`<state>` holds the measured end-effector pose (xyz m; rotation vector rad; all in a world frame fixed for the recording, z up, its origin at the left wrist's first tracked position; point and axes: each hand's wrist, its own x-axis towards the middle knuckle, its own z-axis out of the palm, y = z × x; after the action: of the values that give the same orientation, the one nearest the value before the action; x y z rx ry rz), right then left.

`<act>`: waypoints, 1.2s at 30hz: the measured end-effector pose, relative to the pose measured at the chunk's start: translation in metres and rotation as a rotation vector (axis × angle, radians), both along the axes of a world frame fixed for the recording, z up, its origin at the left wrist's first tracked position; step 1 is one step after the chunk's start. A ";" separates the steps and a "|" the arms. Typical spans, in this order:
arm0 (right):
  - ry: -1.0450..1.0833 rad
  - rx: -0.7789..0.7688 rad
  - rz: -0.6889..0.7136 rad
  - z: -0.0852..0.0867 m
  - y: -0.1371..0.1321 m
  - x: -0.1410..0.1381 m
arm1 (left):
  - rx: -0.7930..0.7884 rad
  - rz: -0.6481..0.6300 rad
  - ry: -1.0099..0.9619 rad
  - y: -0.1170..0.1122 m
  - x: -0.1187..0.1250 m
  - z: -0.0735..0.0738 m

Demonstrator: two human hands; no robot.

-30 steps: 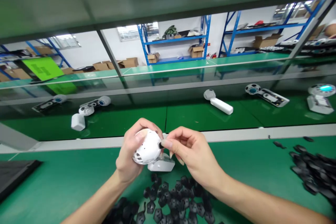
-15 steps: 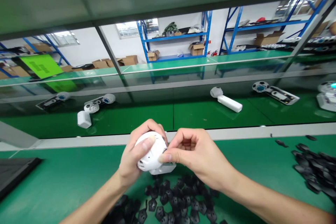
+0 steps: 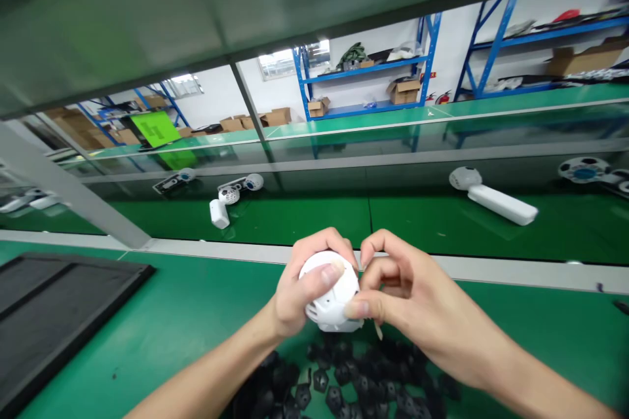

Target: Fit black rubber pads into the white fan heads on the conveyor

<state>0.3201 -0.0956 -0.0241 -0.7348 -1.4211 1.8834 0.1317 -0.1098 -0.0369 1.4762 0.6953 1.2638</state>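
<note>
My left hand (image 3: 307, 281) is wrapped round a white ball-shaped plastic housing (image 3: 324, 308), its thumb lying across the top. Slots and small holes show in the housing's front. At the housing's right edge is my right hand (image 3: 393, 281), thumb tip touching the white shell and fingers curled in. What sits behind that thumb is hidden. A small pale strip (image 3: 378, 330) shows just below the right hand, too small to name. Beneath both hands lies a heap of small black plastic pieces (image 3: 334, 399), some of them five-sided, on the green bench top (image 3: 211, 327).
A black tray (image 3: 73, 314) lies at the left. Behind a white ledge (image 3: 255, 253), a white device with a ball head (image 3: 501, 203) lies on the far green surface. Another white device (image 3: 219, 214) stands farther left. A shelf panel (image 3: 246, 6) hangs overhead.
The view has swung left and the scene has shifted right. The housing is turned so less of its white base shows. My right index finger has lifted away from the edge; the left still holds the housing.
</note>
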 end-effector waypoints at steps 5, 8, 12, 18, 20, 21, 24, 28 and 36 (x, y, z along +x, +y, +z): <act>-0.084 0.395 -0.039 -0.019 0.000 -0.003 | -0.008 0.005 0.002 0.003 -0.006 -0.001; -0.136 0.539 -0.051 -0.024 0.003 -0.004 | -0.043 -0.009 -0.015 0.006 -0.005 -0.001; -0.116 0.505 -0.053 -0.022 0.016 -0.006 | -0.158 0.044 -0.137 0.015 0.008 -0.003; -0.236 0.472 -0.267 -0.016 0.041 0.006 | -0.493 0.409 -0.307 0.058 0.012 -0.007; -0.311 0.509 -0.272 -0.015 0.043 0.011 | -0.609 0.389 -0.193 0.070 -0.006 -0.009; -0.340 0.526 -0.260 -0.014 0.043 0.013 | -0.646 0.366 -0.108 0.074 -0.017 -0.010; -0.416 0.591 -0.226 -0.011 0.040 0.015 | -0.591 0.378 0.165 0.079 -0.056 -0.014; -0.516 0.668 -0.143 -0.011 0.036 0.012 | -0.358 0.612 0.427 0.093 -0.106 -0.014; -0.533 0.629 -0.109 -0.006 0.042 0.012 | -0.111 1.106 0.760 0.163 -0.186 -0.003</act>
<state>0.3319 -0.0540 -0.0304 -0.9940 -2.1053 1.0763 -0.0542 0.0536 -0.0404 1.4822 2.2626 1.3389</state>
